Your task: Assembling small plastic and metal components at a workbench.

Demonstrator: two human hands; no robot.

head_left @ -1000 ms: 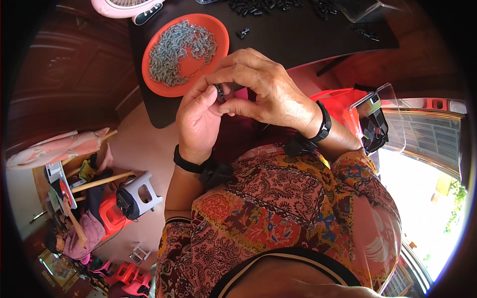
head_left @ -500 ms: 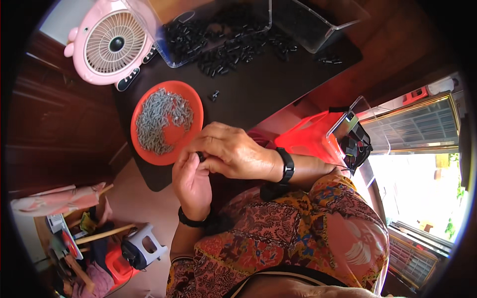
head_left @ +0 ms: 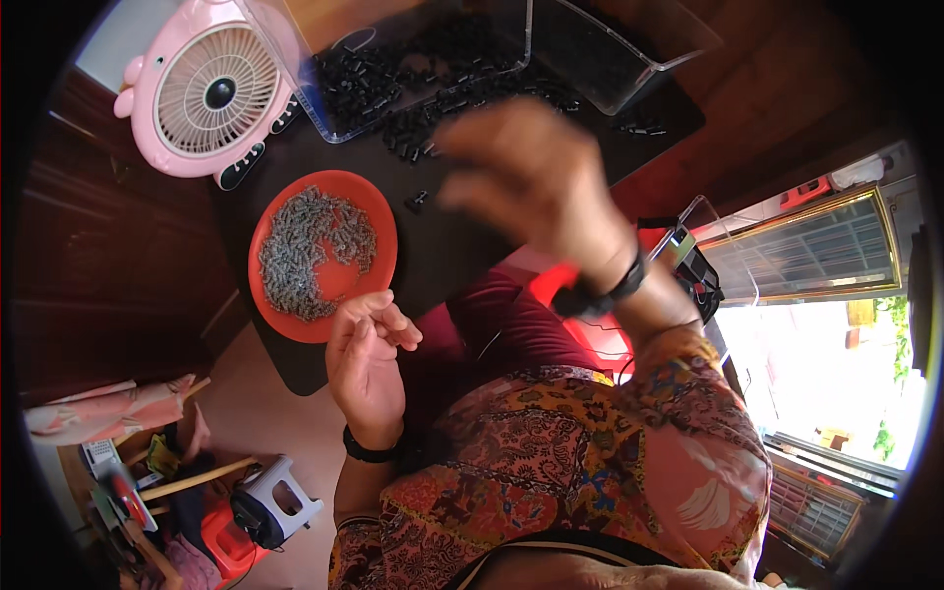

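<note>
My left hand [head_left: 367, 369] is held beside the near rim of an orange-red plate [head_left: 386, 270], its fingers curled in and the thumb close to them. Whatever may lie between those fingers is too small or hidden to make out. On the plate lie many small silvery screw-like pieces [head_left: 292, 261]. Smeared by motion, my right hand [head_left: 536, 182] is raised over the dark table, near a heap of small black cylindrical parts [head_left: 369, 87]; its grip does not show. One small black part with a shiny end [head_left: 417, 202] lies apart between heap and plate.
A pink fan [head_left: 218, 93] stands at the far left of the dark table [head_left: 447, 261]. Clear plastic bins [head_left: 329, 136] lie around the black heap. To the right is a red container [head_left: 605, 329]. A grey stool [head_left: 285, 501] stands at lower left.
Half a second ago both hands met at a small black part beside the plate. My right hand has swung away toward the black heap; my left has stayed near the plate.
</note>
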